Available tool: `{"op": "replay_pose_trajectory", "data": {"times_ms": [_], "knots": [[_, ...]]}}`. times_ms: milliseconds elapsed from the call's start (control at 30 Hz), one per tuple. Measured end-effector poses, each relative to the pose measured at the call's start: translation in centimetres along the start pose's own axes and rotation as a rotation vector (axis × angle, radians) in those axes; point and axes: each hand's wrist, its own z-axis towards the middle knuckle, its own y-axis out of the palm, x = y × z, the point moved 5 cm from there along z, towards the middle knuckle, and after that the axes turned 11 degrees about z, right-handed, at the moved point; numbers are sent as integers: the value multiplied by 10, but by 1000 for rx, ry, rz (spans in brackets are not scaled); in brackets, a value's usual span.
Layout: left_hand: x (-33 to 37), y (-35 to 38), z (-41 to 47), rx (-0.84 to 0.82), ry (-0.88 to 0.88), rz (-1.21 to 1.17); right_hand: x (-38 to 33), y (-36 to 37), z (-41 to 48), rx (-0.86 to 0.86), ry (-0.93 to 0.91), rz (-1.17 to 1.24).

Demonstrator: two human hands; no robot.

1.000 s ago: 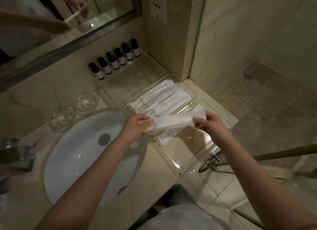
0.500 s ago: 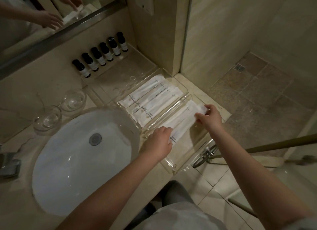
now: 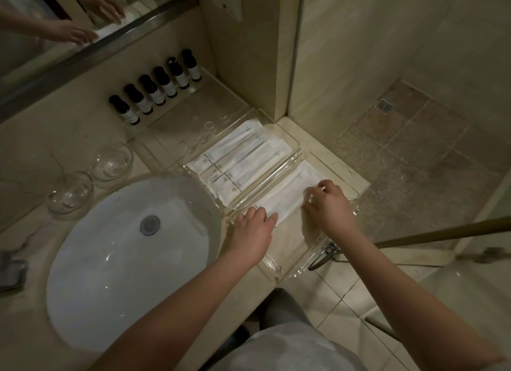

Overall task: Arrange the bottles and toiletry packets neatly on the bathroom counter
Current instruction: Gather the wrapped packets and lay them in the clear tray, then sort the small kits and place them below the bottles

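Several small dark bottles with white labels stand in a row along the back wall. Three white toiletry packets lie side by side in the far clear tray. More white packets lie in the near clear tray. My left hand rests with straight fingers on the near end of these packets. The bent fingertips of my right hand press on their far end.
The white sink fills the counter to the left, with two glass bowls behind it and a tap at the left edge. A mirror runs above. Right of the counter edge the shower floor drops away behind a metal rail.
The packet I held up in both hands over the counter has come down into the near tray. Both hands now lie on it, the right one closer in.
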Motion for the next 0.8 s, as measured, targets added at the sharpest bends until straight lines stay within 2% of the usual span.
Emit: {"op": "replay_pose_trajectory", "data": {"times_ms": [233, 400, 567, 800], "knots": [[-7, 1, -3, 14, 2, -47, -9, -2, 0, 42, -8, -75], [-29, -8, -11, 106, -65, -185, -31, -4, -6, 31, -39, -21], [-83, -28, -41, 222, -241, -234, -92, 8, -6, -50, -274, 77], [-177, -5, -141, 188, -610, -365, -215, 59, -16, -289, -525, 130]]}}
